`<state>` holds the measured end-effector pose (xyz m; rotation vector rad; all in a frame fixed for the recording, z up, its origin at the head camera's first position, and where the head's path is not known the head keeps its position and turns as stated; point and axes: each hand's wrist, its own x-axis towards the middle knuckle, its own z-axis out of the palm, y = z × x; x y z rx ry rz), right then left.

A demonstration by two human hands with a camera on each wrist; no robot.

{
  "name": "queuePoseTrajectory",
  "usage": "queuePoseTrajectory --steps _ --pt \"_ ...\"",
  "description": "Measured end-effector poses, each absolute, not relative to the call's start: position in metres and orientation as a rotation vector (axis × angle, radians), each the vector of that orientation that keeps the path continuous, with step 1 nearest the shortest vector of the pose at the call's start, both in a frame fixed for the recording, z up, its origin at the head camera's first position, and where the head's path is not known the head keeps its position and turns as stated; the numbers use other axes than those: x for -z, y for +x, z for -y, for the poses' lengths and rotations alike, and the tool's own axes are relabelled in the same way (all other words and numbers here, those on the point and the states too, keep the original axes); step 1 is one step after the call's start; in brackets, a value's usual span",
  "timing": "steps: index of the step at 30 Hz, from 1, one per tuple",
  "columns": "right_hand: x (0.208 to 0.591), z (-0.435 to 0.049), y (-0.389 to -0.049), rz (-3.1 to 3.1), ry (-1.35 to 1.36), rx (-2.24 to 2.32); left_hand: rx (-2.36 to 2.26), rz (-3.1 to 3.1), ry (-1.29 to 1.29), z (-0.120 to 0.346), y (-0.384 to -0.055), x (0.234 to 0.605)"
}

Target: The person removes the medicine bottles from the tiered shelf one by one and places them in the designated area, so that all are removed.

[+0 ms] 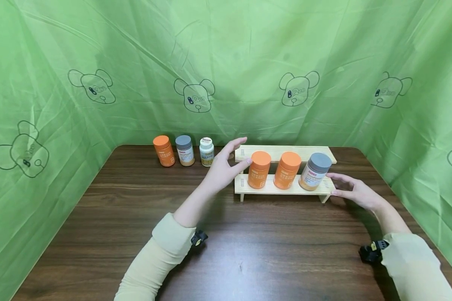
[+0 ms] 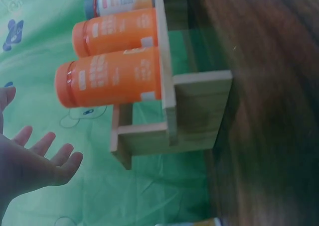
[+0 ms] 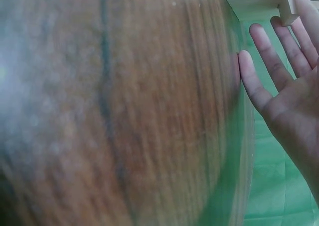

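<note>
head view: pale, two-tier wooden rack (image 1: 270, 185), lengthwise left to right, bearing three jars (image 1: 287, 172); left hand (image 1: 222, 169), right hand (image 1: 358, 194) apart near its ends, fingers spread.

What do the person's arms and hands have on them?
The left sleeve and right sleeve are pale cream with soft wrinkles. A black gadget with a yellow patch sits by the left cuff, another by the right. The left hand and right hand wear no gloves.
</note>
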<state>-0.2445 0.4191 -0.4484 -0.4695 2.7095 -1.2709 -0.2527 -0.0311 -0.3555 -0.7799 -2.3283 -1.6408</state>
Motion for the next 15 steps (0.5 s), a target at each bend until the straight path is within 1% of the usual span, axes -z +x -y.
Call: queuePoseTrajectory --steps 15 --pt "0.448 -0.418 -0.244 -2.734 -0.447 1.224 1.743 2.345 -0.843 -0.001 -0.264 0.382"
